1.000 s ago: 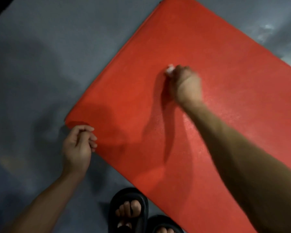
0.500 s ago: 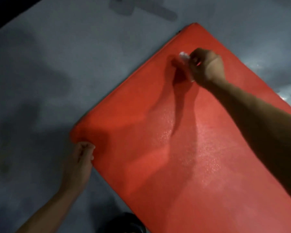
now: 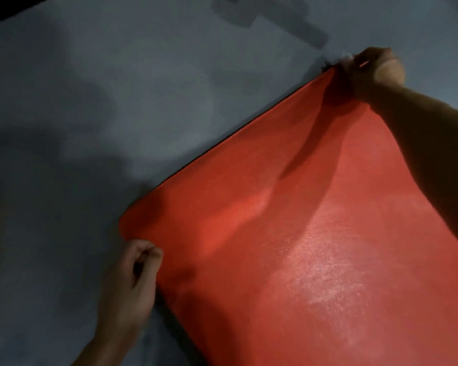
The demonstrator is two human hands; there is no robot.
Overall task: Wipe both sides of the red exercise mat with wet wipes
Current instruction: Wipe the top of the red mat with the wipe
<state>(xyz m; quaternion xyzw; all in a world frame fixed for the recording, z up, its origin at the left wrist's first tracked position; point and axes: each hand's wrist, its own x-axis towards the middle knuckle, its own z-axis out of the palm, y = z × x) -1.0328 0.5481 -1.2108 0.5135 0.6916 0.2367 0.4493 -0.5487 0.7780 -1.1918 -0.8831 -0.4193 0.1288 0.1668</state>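
Observation:
The red exercise mat (image 3: 288,247) lies slanted on the grey floor, with a wet sheen on its near part. My right hand (image 3: 376,70) reaches to the mat's far corner, fingers curled round a small white wet wipe (image 3: 346,57) that peeks out at the knuckles. A sliver of red shows between those fingers. My left hand (image 3: 135,281) is at the mat's near left corner, fingers curled and pinching the mat's edge. Soft ripples run across the mat between the two hands.
Grey floor (image 3: 103,114) surrounds the mat on the left and far side, crossed by dark shadows. A darker grey patch (image 3: 262,14) marks the floor at the top. The mat runs out of view at the right and bottom.
My right hand slid the wipe from the mat's middle up to its far corner. The left hand closed on the near edge. The view tilted up and my sandalled feet left it.

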